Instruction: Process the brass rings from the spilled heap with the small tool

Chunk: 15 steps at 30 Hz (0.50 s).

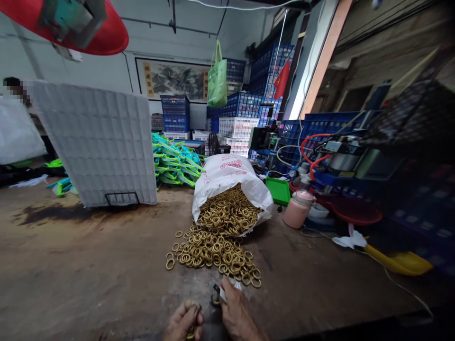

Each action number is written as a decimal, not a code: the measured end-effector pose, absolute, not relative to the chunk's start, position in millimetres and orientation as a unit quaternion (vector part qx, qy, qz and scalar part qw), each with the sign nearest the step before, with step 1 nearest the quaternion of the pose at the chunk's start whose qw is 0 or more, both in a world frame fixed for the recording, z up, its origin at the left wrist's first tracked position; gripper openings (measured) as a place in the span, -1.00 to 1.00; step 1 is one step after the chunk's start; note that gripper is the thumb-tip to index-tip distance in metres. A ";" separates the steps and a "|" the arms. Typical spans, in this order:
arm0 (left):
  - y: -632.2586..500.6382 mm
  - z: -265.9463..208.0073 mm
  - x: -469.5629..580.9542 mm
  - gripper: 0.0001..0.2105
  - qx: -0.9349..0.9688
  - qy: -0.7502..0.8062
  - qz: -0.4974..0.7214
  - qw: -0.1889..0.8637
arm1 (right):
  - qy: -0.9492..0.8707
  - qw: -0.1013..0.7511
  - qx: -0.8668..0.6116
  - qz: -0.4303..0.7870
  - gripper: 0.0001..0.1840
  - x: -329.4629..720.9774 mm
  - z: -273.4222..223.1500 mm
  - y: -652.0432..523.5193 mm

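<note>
At the bottom of the view, my left hand [184, 322] is closed, its fingertips pinched on a brass-coloured ring [191, 334] that shows partly beneath them. Beside it my right hand [236, 310] grips a small blade-like tool [220, 291] with a dark tip and a pale part; its exact kind is not clear. One more ring [214, 299] sits right by that hand's fingers, and I cannot tell if it is held. Just beyond both hands spreads a heap of rings [216, 251], spilling from the mouth of a white woven sack [227, 166] lying on its side.
The brown worktable [106, 279] carries a white padded panel [103, 142], green plastic parts [176, 161], a green tray [278, 191], a pink bottle [297, 209] and a yellow scoop [401, 260]. A machine with red hoses [341, 156] stands right. A person is partly visible far left.
</note>
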<state>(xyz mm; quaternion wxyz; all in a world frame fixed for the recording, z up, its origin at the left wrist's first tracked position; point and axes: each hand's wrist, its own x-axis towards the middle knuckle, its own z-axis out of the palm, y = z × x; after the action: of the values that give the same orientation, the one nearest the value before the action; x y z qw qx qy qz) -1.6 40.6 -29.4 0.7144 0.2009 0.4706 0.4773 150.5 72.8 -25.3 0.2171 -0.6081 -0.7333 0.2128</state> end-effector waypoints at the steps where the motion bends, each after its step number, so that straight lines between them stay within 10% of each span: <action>1: 40.9 -34.0 -0.3 -0.59 0.232 0.492 0.487 0.683 | -0.724 0.229 -0.605 0.240 -0.79 148.2 -25.3 73.2; 8: 38.3 -53.0 -0.5 -0.68 0.532 0.521 0.506 0.437 | -0.612 0.323 -0.597 0.406 -0.89 135.3 -19.9 79.9; 15: 34.4 -22.4 0.8 -0.76 0.623 0.476 0.441 0.437 | -0.413 0.295 -0.524 0.684 -0.83 131.6 -0.5 69.1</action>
<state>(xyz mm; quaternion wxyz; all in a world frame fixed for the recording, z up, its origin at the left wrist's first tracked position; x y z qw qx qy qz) 0.8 34.4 -22.4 0.4374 0.6231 0.4757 0.4406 131.6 69.1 -0.5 0.2950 -0.5243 -0.4134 0.6835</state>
